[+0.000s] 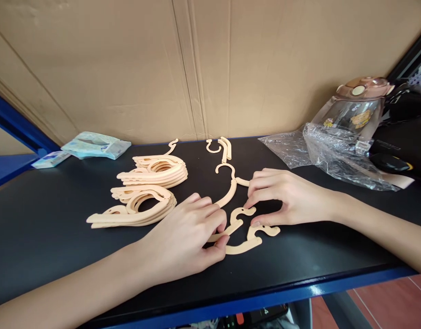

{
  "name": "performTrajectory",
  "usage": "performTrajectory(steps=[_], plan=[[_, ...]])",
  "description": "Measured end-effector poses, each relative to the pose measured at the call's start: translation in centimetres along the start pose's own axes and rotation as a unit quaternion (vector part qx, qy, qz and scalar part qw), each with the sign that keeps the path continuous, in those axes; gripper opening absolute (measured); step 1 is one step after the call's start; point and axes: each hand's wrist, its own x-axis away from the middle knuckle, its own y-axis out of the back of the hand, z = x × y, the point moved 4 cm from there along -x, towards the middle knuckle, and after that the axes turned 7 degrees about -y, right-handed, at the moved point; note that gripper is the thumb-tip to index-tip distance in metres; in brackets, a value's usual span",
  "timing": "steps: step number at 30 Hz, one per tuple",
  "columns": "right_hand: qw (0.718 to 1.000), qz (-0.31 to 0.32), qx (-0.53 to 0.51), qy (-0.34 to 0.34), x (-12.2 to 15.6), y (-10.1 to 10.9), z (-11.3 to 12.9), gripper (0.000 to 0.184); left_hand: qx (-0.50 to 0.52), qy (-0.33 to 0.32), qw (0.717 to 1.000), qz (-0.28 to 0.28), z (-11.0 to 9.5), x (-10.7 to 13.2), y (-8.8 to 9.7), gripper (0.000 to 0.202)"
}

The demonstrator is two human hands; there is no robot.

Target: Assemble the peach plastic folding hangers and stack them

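Two beige plastic folding-hanger arms, an upper one (236, 227) and a lower one (244, 247), lie side by side on the black shelf top. My left hand (193, 228) is curled over their left ends, its fingertips partly hiding them. At their right ends is my right hand (282, 196), with index finger and thumb apart; the index fingertip meets the upper arm and the thumb the lower one. Just beyond, a partly assembled hanger with a hook (226, 171) lies spread, its right arm running under my right fingers.
Two stacks of folded hangers, a rear one (162, 171) and a front one (145, 208), sit to the left. Loose hooks and arms (226, 148) lie behind. Blue tissue packs (94, 145) are far left; clear plastic wrap (340, 155) and a bottle (356, 112) are right. Cardboard (128, 68) backs the shelf.
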Motion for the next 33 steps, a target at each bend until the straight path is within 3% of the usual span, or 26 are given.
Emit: performTrajectory(steps=[5,9,13,16,18,20,23,27,29,33], plan=[[1.0,0.005,0.002,-0.009,-0.1,0.0,-0.3,0.017,-0.024,-0.004,0.999,-0.028,0.0,0.0,0.5,0.017],[0.999,-0.03,0.029,-0.002,0.1,0.4,-0.1,0.02,-0.092,-0.022,0.992,-0.088,0.3,0.0,1.7,0.018],[0.997,-0.072,-0.013,-0.03,0.0,0.6,0.1,0.02,-0.244,-0.077,0.957,-0.138,0.0,0.3,2.6,0.008],[0.99,-0.091,-0.102,-0.046,-0.2,0.4,0.7,0.015,-0.312,-0.139,0.931,-0.127,-0.9,0.4,2.3,0.019],[0.979,-0.095,-0.175,-0.051,-0.3,0.1,1.2,0.013,-0.315,-0.154,0.93,-0.108,-1.3,0.1,1.9,0.027],[0.967,-0.086,-0.235,-0.056,-0.3,-0.2,1.9,0.01,-0.268,-0.144,0.948,-0.096,-1.4,-0.2,1.3,0.033],[0.963,-0.066,-0.259,-0.029,-0.3,-0.4,2.7,0.01,-0.192,-0.132,0.967,-0.103,-1.1,-0.4,0.7,0.028],[0.975,-0.079,-0.209,-0.015,-0.1,0.1,2.1,0.016,-0.206,-0.123,0.965,-0.105,-0.3,-0.2,0.6,0.024],[0.986,-0.094,-0.13,-0.036,0.0,0.3,0.9,0.02,-0.226,-0.108,0.963,-0.102,0.1,-0.1,1.0,0.023],[0.996,-0.033,0.032,-0.082,0.3,-0.5,-1.4,0.051,-0.224,-0.079,0.966,-0.101,0.7,-0.1,1.7,0.026]])
